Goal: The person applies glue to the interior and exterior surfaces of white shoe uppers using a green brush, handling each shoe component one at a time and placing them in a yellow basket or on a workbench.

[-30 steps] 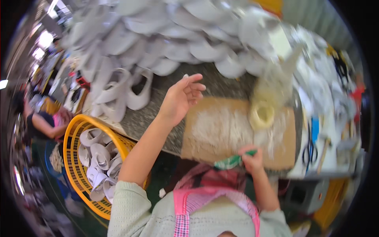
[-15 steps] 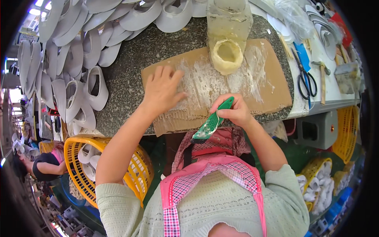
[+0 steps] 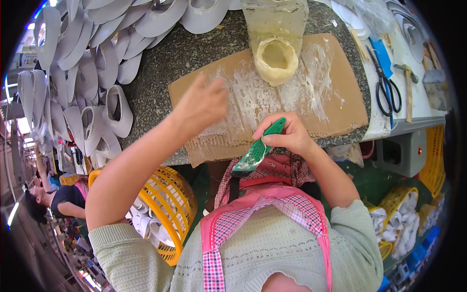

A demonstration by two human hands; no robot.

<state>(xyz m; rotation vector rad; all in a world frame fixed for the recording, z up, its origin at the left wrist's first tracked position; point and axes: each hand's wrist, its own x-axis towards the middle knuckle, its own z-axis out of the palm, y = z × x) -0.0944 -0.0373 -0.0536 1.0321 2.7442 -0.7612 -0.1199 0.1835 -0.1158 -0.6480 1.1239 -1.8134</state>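
My right hand [image 3: 287, 132] grips a green glue brush [image 3: 254, 153] by its handle, near the front edge of the table. White paste smears the handle's lower half, and its dark tip points down and left toward my apron. My left hand [image 3: 205, 100] hangs over the left part of a cardboard sheet [image 3: 335, 104]; motion blurs its fingers, which look bent. Dried white glue coats the middle of the cardboard. At its far edge a yellowish, glue-crusted plastic container [image 3: 266, 75] lies with its round mouth toward me.
Many pale grey shoe uppers [image 3: 119, 112] pile up on the speckled tabletop [image 3: 155, 73] at the left. Scissors [image 3: 387, 95] and a hammer [image 3: 407, 92] lie on the right. A yellow basket [image 3: 182, 214] of white pieces stands below left. Another person [image 3: 68, 200] is at far left.
My left hand has lifted off the cardboard, its spread fingers now bent and blurred. My right hand keeps hold of the brush, almost still. The view has shifted slightly.
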